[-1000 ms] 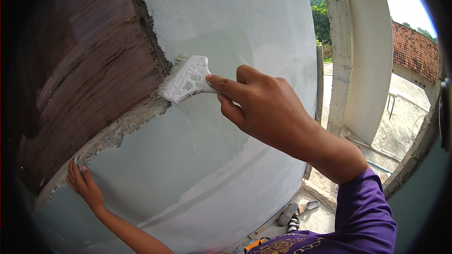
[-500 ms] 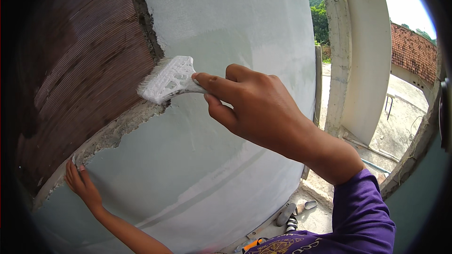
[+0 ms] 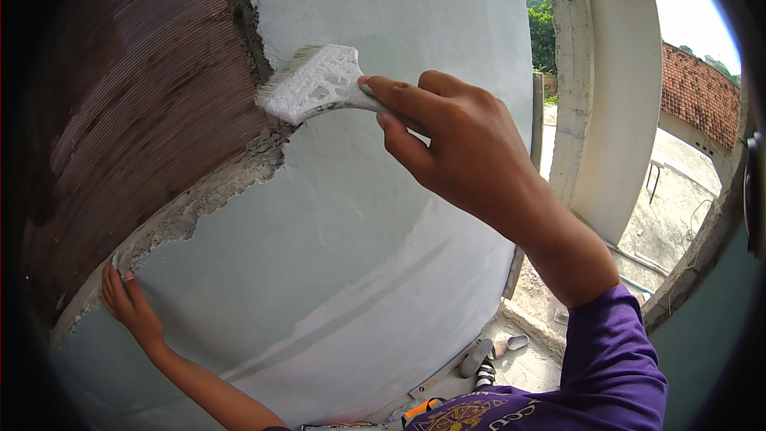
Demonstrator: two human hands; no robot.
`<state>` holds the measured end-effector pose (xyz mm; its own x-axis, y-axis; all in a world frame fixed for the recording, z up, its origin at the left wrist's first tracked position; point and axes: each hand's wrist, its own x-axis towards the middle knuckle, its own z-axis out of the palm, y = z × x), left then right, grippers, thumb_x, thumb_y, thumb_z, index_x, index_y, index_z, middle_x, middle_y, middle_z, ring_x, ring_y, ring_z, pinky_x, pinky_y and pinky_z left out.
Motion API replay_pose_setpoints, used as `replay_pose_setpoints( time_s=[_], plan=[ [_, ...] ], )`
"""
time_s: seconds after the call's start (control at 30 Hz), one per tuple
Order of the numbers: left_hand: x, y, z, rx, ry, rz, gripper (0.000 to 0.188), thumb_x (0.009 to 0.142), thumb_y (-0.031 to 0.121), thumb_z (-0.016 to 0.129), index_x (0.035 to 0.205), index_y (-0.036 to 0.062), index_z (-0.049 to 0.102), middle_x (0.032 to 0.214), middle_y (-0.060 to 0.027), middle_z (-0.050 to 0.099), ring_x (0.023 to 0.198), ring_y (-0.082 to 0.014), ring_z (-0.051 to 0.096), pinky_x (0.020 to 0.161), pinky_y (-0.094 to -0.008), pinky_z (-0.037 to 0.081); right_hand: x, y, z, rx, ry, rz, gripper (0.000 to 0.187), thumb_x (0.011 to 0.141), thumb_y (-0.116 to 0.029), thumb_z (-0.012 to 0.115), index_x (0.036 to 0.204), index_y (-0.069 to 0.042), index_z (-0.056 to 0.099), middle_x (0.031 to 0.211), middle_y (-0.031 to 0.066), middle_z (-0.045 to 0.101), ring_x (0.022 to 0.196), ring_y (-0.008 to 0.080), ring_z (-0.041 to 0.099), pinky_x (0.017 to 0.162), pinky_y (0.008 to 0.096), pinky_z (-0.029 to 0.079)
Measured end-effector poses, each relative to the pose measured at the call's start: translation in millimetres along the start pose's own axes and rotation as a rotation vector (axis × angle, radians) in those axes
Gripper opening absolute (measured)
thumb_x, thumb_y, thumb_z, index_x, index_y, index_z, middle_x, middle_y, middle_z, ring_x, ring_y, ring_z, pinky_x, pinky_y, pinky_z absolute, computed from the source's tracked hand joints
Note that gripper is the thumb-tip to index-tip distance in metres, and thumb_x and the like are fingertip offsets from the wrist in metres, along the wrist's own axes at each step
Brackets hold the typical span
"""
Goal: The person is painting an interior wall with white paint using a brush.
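A white brush (image 3: 315,84) is held in the right hand (image 3: 463,144); the grip is closed around its handle, thumb and fingers pinched near the head. The brush is caked with white material, and its bristles are pressed against the wall right at the ragged seam where pale plaster (image 3: 359,215) meets bare brown brick (image 3: 136,112). The brush head is tilted, bristles pointing up and left toward the brick edge.

The left hand (image 3: 128,303) is laid flat on the plaster low at the left, fingers spread, fingertips just at the rough grey mortar edge (image 3: 199,207). Nothing is held there; the grip is wide and flat against the surface.

A purple sleeve (image 3: 614,367) is seen on the right forearm. The left forearm is bare.

To the right, a pale concrete column (image 3: 614,112) is seen beside the wall, with a tiled roof (image 3: 702,92) and trees (image 3: 542,24) beyond. Below, on the ground near the wall base, a pair of sandals (image 3: 487,355) is visible.
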<state>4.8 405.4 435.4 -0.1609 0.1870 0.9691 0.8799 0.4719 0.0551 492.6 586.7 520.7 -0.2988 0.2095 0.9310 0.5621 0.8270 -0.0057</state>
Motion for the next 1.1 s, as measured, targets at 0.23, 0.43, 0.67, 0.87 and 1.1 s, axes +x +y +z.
replay_pose_setpoints(
  time_s=[0.23, 0.43, 0.67, 0.87, 1.1],
  plan=[
    [1, -2, 1, 0.022, 0.014, 0.017, 0.05, 0.102, 0.034, 0.04, 0.136, -0.0014, 0.045, 0.142, -0.0165, 0.044, 0.134, -0.0324, 0.036, 0.114, -0.0465, 0.016, -11, 2, 4, 0.001, -0.084, 0.038, 0.025, 0.085, -0.017, 0.061, 0.107, -0.008, 0.069, 0.072, 0.0141, 0.06, 0.057, 0.0303, 0.061, 0.056, 0.041, 0.051],
    [1, -5, 3, 0.018, 0.015, 0.019, 0.049, 0.102, 0.035, 0.038, 0.137, 0.0003, 0.045, 0.142, -0.0157, 0.044, 0.134, -0.0323, 0.037, 0.115, -0.0485, 0.015, -9, 5, -16, 0.002, -0.038, 0.066, 0.024, 0.084, -0.017, 0.062, 0.105, -0.007, 0.07, 0.071, 0.0132, 0.06, 0.059, 0.0299, 0.061, 0.058, 0.0411, 0.05],
    [1, -4, 3, 0.008, 0.031, 0.033, 0.048, 0.102, 0.035, 0.037, 0.136, 0.0026, 0.046, 0.142, -0.0154, 0.045, 0.133, -0.0334, 0.037, 0.114, -0.051, 0.015, -9, 23, 1, -0.029, -0.007, 0.06, 0.025, 0.084, -0.016, 0.063, 0.106, -0.006, 0.07, 0.074, 0.0132, 0.063, 0.06, 0.0289, 0.062, 0.059, 0.0398, 0.051],
    [0, -6, 3, 0.009, 0.038, 0.049, 0.048, 0.102, 0.035, 0.037, 0.136, 0.0019, 0.046, 0.141, -0.016, 0.045, 0.132, -0.034, 0.038, 0.113, -0.051, 0.017, -22, 30, -21, 0.011, 0.026, 0.093, 0.027, 0.084, -0.015, 0.062, 0.109, -0.006, 0.069, 0.074, 0.0132, 0.065, 0.061, 0.027, 0.064, 0.061, 0.0384, 0.052],
    [0, -8, 6, 0.024, 0.05, 0.038, 0.047, 0.102, 0.033, 0.038, 0.136, 0.0015, 0.045, 0.14, -0.0163, 0.046, 0.131, -0.0345, 0.039, 0.113, -0.0509, 0.017, -23, 47, 9, -0.028, -0.028, 0.229, 0.027, 0.085, -0.016, 0.061, 0.11, -0.006, 0.068, 0.075, 0.0154, 0.065, 0.064, 0.0285, 0.064, 0.063, 0.0394, 0.052]
  ],
)
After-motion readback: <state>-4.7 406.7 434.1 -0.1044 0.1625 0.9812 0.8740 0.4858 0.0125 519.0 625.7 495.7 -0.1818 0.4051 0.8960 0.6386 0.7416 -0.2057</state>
